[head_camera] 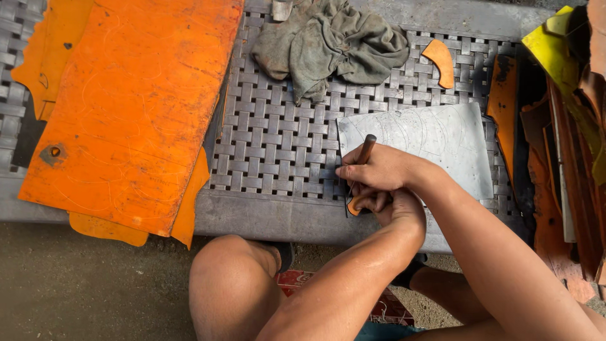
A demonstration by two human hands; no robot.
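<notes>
My right hand [380,169] is shut on a scribing tool with a brown handle [366,146], tip pointing down at the near left corner of a grey metal sheet [442,136]. The sheet bears faint curved scratch lines. Just below, my left hand [399,205] presses a small orange template piece [355,204] against that corner. Most of the piece is hidden under my fingers. Both hands touch each other at the front edge of a grey woven bench [271,139].
A large orange sheet [132,107] lies across the bench's left half, overhanging its front edge. A crumpled grey rag [328,41] and a curved orange cut-out [440,60] lie at the back. Orange and yellow scrap sheets [555,158] stack at the right. My bare knee [230,284] is below.
</notes>
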